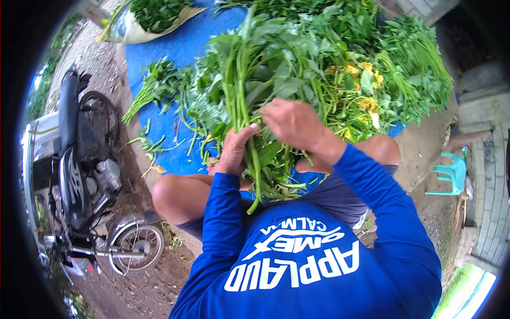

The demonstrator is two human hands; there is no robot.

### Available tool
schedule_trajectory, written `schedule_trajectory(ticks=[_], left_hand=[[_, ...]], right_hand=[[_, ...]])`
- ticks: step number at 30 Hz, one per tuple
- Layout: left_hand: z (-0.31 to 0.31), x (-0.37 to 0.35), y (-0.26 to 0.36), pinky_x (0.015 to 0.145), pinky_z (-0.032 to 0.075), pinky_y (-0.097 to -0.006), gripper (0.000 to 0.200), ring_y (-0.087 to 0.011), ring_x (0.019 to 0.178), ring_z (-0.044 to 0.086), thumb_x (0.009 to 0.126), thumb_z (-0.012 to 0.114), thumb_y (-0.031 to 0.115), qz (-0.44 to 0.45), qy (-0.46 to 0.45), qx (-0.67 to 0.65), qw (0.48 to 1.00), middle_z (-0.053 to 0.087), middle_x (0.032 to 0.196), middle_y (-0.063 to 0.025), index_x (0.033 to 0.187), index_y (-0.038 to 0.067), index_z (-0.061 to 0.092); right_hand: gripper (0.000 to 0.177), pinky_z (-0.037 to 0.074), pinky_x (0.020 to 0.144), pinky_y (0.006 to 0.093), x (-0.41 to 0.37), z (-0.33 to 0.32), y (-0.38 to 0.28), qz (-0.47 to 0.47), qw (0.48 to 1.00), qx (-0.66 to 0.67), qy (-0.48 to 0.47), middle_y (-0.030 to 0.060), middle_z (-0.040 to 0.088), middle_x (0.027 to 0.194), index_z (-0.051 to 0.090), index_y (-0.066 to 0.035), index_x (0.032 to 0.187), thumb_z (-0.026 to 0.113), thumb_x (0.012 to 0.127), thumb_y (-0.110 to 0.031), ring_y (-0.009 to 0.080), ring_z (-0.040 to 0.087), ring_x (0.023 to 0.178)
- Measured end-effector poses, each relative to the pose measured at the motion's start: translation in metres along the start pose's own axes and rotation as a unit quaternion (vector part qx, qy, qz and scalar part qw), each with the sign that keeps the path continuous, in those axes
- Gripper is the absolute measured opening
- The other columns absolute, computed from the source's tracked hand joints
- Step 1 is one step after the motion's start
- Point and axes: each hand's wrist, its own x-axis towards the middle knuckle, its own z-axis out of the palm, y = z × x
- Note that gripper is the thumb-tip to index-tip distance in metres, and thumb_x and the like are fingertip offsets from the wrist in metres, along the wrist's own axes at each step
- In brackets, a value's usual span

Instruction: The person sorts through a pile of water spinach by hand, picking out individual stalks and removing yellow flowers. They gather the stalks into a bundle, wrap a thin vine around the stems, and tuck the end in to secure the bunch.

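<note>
My left hand [234,150] is wrapped round a bunch of long green stems [240,101], which stands upright in front of my lap with leaves at its top and cut ends hanging below my fist. Just right of the bunch, my right hand [291,123] has its fingers drawn together near the stems; whatever is between them is too small to make out. Loose leafy greens [276,58] lie heaped behind both hands on a blue sheet [172,146]. Yellowed leaves [366,80] are mixed into the heap at the right.
Tied-looking bundles [151,87] lie at the left of the sheet and more greens [419,64] at the right. A sack [154,32] of leaves is at the top left. A motorcycle [79,175] stands at the left, a turquoise plastic chair [450,173] at the right.
</note>
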Motion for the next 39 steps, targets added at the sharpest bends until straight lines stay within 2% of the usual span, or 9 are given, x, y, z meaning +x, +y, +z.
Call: schedule_trajectory(ticks=[15, 18, 19, 23, 25, 30, 33, 35, 39], left_hand=[[-0.012, 0.028, 0.001, 0.062, 0.055, -0.0298, 0.024, -0.0154, 0.067, 0.066, 0.1, 0.078, 0.028, 0.097, 0.151, -0.063, 0.982, 0.067, 0.079, -0.0042, 0.095, 0.007, 0.068], [-0.012, 0.015, 0.016, 0.061, 0.055, -0.0301, 0.023, -0.0159, 0.066, 0.066, 0.097, 0.081, 0.026, 0.107, 0.17, -0.083, 0.976, 0.066, 0.078, -0.0036, 0.096, 0.007, 0.068], [-0.012, 0.013, 0.018, 0.061, 0.055, -0.0306, 0.024, -0.016, 0.066, 0.065, 0.096, 0.082, 0.026, 0.109, 0.172, -0.074, 0.976, 0.066, 0.078, -0.0034, 0.096, 0.007, 0.068], [0.0, 0.023, 0.012, 0.059, 0.054, -0.0312, 0.024, -0.0158, 0.063, 0.063, 0.096, 0.081, 0.027, 0.104, 0.174, -0.041, 0.978, 0.065, 0.076, -0.003, 0.094, 0.007, 0.067], [0.01, 0.027, 0.01, 0.058, 0.054, -0.0313, 0.024, -0.0155, 0.061, 0.062, 0.096, 0.081, 0.026, 0.112, 0.166, -0.027, 0.979, 0.064, 0.075, -0.0029, 0.094, 0.008, 0.067], [0.009, 0.013, 0.007, 0.064, 0.058, -0.0318, 0.028, -0.0136, 0.071, 0.064, 0.095, 0.08, 0.019, 0.1, 0.144, -0.01, 0.985, 0.065, 0.091, -0.0025, 0.111, 0.004, 0.063], [-0.004, 0.012, 0.004, 0.066, 0.059, -0.032, 0.029, -0.0137, 0.073, 0.065, 0.095, 0.08, 0.019, 0.093, 0.149, -0.009, 0.984, 0.066, 0.091, -0.0026, 0.113, 0.003, 0.063], [0.0, 0.007, 0.011, 0.068, 0.059, -0.0318, 0.029, -0.0138, 0.075, 0.066, 0.095, 0.079, 0.019, 0.089, 0.154, -0.01, 0.984, 0.067, 0.093, -0.003, 0.115, 0.003, 0.064], [-0.006, 0.003, 0.017, 0.069, 0.059, -0.0315, 0.031, -0.0139, 0.075, 0.066, 0.095, 0.079, 0.019, 0.084, 0.155, -0.01, 0.984, 0.067, 0.094, -0.0033, 0.116, 0.002, 0.064]], right_hand=[[0.005, 0.058, 0.063, 0.0425, -0.054, -0.002, 0.021, -0.046, 0.996, -0.071, 0.028, 0.0086, 0.065, 0.082, 0.067, -0.009, 0.094, 0.068, 0.089, -0.011, 0.0296, 0.069, 0.072], [0.017, 0.059, 0.078, 0.0514, -0.084, -0.039, 0.147, 0.133, 0.948, -0.26, 0.131, 0.0185, 0.07, 0.099, 0.07, -0.003, 0.109, 0.059, 0.097, -0.007, 0.041, 0.069, 0.089], [0.026, 0.059, 0.086, 0.0532, -0.082, -0.052, 0.139, 0.317, 0.835, -0.441, 0.09, 0.0217, 0.072, 0.1, 0.072, -0.004, 0.119, 0.061, 0.097, -0.013, 0.0424, 0.071, 0.093], [0.034, 0.058, 0.094, 0.051, -0.049, -0.002, 0.134, 0.432, 0.9, 0.014, -0.047, 0.0243, 0.078, 0.106, 0.079, -0.004, 0.112, 0.069, 0.095, -0.032, 0.041, 0.075, 0.1], [0.034, 0.059, 0.095, 0.048, -0.034, 0.043, 0.135, 0.471, 0.869, 0.037, -0.144, 0.0231, 0.078, 0.115, 0.08, -0.004, 0.105, 0.071, 0.093, -0.034, 0.0409, 0.075, 0.104], [0.027, 0.059, 0.092, 0.0458, -0.027, 0.079, 0.155, 0.468, 0.881, 0.075, 0.015, 0.0241, 0.078, 0.108, 0.078, -0.001, 0.098, 0.07, 0.09, -0.025, 0.0419, 0.075, 0.097], [0.013, 0.052, 0.067, 0.0433, -0.029, 0.05, 0.157, 0.452, 0.855, 0.244, 0.072, 0.0115, 0.072, 0.084, 0.075, -0.004, 0.089, 0.073, 0.09, -0.017, 0.0265, 0.067, 0.071], [0.022, 0.053, 0.071, 0.032, -0.017, -0.017, 0.133, 0.495, 0.79, 0.359, -0.034, 0.0028, 0.071, 0.094, 0.078, -0.004, 0.114, 0.075, 0.095, -0.017, 0.0141, 0.064, 0.082], [0.031, 0.042, 0.054, 0.026, -0.021, -0.1, 0.095, 0.425, 0.803, 0.415, 0.041, -0.0004, 0.069, 0.088, 0.073, -0.005, 0.122, 0.078, 0.094, -0.016, 0.0096, 0.061, 0.066]])
